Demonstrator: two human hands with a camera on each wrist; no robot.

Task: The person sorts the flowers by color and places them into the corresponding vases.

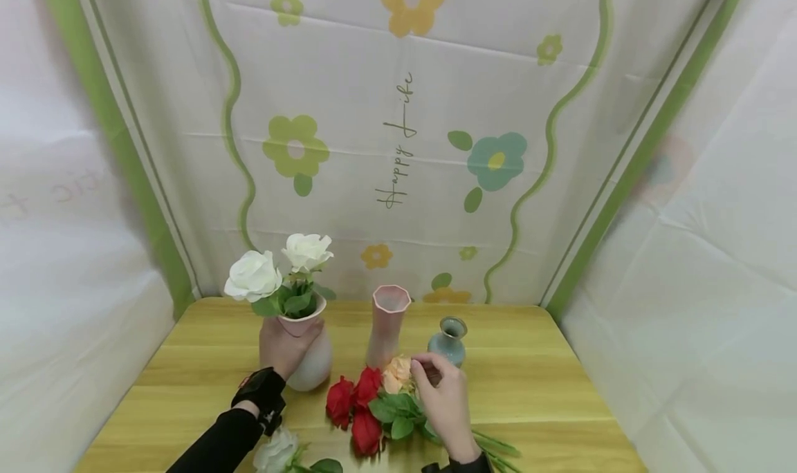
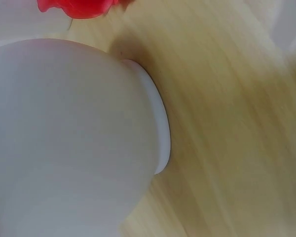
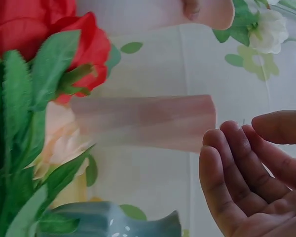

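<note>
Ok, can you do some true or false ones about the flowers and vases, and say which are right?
1. The left hand grips the round vase. True.
2. There are red flowers in the slim pink vase. False: the red flowers lie on the table.
3. Two white flowers are in the round vase. True.
4. The small blue vase stands left of the slim pink vase. False: it stands to the right.
</note>
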